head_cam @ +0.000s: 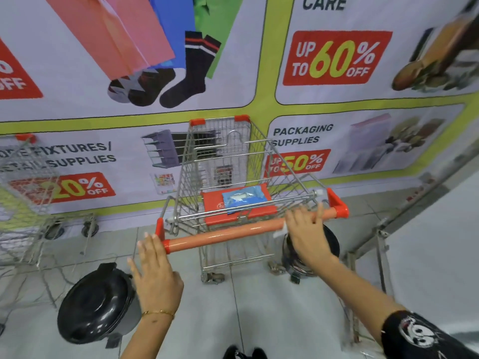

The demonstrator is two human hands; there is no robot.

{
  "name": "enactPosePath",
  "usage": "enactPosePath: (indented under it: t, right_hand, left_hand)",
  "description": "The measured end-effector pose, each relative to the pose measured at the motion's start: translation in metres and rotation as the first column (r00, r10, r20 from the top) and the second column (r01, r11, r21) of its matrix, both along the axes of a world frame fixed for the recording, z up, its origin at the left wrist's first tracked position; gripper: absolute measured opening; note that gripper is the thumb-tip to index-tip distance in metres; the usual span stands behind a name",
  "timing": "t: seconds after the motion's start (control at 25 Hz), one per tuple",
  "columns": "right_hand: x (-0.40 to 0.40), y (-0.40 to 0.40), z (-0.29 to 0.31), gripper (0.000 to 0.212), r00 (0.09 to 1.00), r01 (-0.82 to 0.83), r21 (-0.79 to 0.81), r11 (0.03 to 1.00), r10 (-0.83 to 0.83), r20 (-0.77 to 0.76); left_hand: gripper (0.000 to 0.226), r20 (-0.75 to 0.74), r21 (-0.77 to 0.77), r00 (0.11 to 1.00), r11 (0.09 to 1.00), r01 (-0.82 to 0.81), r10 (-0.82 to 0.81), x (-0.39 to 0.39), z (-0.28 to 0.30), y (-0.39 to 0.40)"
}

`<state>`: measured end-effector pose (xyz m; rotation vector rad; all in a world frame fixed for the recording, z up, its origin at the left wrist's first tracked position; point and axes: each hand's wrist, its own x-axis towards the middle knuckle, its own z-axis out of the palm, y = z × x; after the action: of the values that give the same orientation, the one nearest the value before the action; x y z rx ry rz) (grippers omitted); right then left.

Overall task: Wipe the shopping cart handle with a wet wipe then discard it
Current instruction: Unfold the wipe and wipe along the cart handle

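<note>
The right hand [307,230] reaches forward, palm down, fingers curled over the orange cart handle [233,233] near its right end, pressing a white wet wipe [280,229] against it. The left hand [155,273] hovers flat, fingers spread, beside the handle's left end. The bar runs left-right, rising rightward.

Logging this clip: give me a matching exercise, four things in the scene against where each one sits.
Things:
1. white wet wipe
2. blue wipes packet
3. black round lidded bin
4. left hand

Places:
A. on the cart's red child-seat flap
B. floor, lower left
C. under the right hand on the orange cart handle bar
D. beside the handle's left end

Pairs: 1-C, 2-A, 3-B, 4-D
</note>
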<state>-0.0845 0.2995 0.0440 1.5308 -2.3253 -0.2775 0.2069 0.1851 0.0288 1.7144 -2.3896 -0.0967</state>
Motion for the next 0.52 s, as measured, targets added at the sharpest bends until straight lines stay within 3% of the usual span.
enactPosePath:
  t: [0.16, 0.36, 0.52]
  right_hand:
    - [-0.068, 0.034, 0.010, 0.054, 0.999, 0.036, -0.024, 0.999, -0.037, -0.020]
    - [-0.117, 0.050, 0.013, 0.075, 0.977, -0.211, 0.041, 0.977, 0.210, 0.020]
    - [-0.131, 0.066, 0.015, 0.083, 0.923, -0.324, -0.124, 0.938, 0.342, 0.178]
  left_hand:
    - [0.100, 0.012, 0.010, 1.000, 1.000, -0.005, 0.005, -0.004, 0.000, 0.003]
    - [0.097, -0.003, 0.001, 0.995, 0.995, -0.099, 0.099, -0.019, 0.012, 0.009]
    - [0.069, -0.081, -0.078, 0.987, 0.988, 0.133, -0.139, -0.109, 0.033, 0.045]
